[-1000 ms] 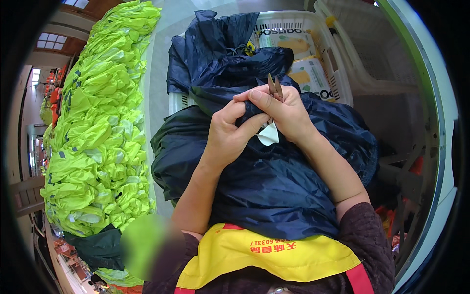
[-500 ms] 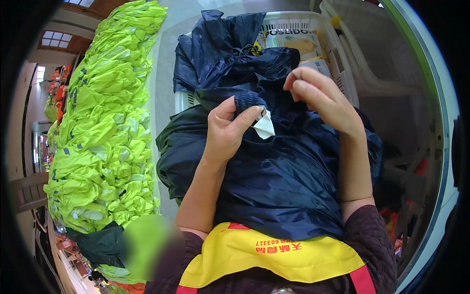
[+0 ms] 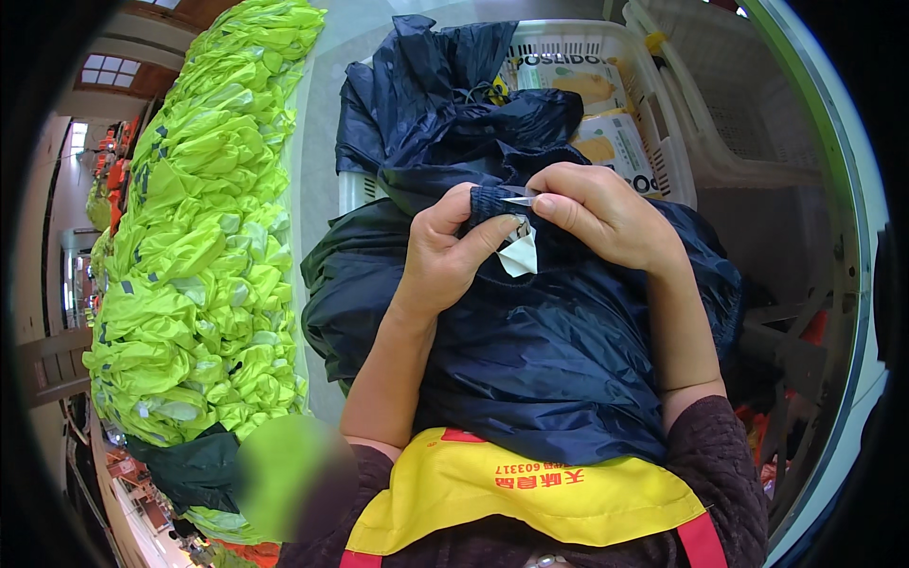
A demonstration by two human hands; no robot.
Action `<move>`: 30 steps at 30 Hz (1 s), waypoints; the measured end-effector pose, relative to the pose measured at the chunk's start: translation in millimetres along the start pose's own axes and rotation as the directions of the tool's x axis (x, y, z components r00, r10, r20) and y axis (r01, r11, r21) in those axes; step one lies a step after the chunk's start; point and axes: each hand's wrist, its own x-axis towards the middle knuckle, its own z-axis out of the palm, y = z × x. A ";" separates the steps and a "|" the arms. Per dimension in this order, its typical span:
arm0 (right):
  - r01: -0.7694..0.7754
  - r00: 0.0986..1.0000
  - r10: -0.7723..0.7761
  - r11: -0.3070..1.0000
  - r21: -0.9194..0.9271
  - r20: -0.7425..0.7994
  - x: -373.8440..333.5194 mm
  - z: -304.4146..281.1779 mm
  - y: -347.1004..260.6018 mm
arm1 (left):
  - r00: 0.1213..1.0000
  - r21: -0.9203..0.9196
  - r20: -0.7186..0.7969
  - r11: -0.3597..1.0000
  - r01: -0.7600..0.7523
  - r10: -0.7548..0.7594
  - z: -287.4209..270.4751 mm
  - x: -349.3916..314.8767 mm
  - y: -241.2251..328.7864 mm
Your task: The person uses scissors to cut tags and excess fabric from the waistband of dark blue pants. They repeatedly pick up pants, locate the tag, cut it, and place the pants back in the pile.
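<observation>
A dark navy garment (image 3: 540, 350) of thin, shiny cloth lies bunched across my lap and up over the basket's front. My left hand (image 3: 440, 251) pinches a ribbed, gathered edge (image 3: 488, 201) of it between thumb and fingers. A white label (image 3: 519, 254) hangs just below the left thumb. Close beside it, my right hand (image 3: 606, 218) is closed, thumb against forefinger. From its fingertips a thin, pale, pointed thing (image 3: 519, 200) reaches to the ribbed edge; its kind is too small to make out.
A white plastic basket (image 3: 674, 156) holds printed packages (image 3: 606, 140) beyond the cloth. Along the left runs a tall heap of lime-yellow garments (image 3: 199, 256), with a dark green cloth (image 3: 189, 470) near its lower end. A clear plastic bin (image 3: 748, 114) stands at the far right.
My right hand has come down and left to meet the ribbed edge, with the pale pointed thing now showing at its fingertips. My left hand and the label have shifted slightly right.
</observation>
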 end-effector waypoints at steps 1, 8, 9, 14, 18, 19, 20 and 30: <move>0.004 1.000 -0.004 1.000 0.006 0.000 -0.1 -0.1 0.1 | 1.000 0.013 0.016 1.000 -0.007 0.007 -0.4 0.2 -0.6; 0.014 1.000 -0.014 1.000 0.004 0.005 -0.8 1.8 3.2 | 0.996 0.105 0.090 0.994 -0.014 0.004 0.0 1.4 1.8; 0.009 1.000 -0.009 1.000 0.004 0.013 -0.8 2.3 3.1 | 0.996 0.102 0.089 0.995 0.000 -0.009 0.8 1.2 1.8; -0.014 1.000 0.013 1.000 0.015 0.023 1.6 5.8 0.6 | 0.994 0.125 0.106 0.992 0.012 -0.025 -0.4 0.5 2.7; -0.051 0.993 0.059 0.995 0.082 -0.100 1.8 9.4 2.1 | 0.995 0.106 0.104 0.994 0.002 -0.013 -1.6 1.3 0.8; -0.071 0.980 0.100 0.983 0.167 -0.173 1.3 12.2 6.0 | 0.995 0.085 0.097 0.996 0.013 -0.021 -1.3 1.6 0.4; -0.111 0.964 0.151 0.977 0.183 -0.219 1.3 11.6 9.7 | 0.994 0.068 0.101 0.997 0.035 -0.042 -0.4 1.6 0.9; -0.110 0.963 0.190 0.925 0.363 -0.193 -0.6 10.8 -0.9 | 0.995 -0.165 -0.053 0.983 0.077 -0.087 1.5 -0.9 -1.3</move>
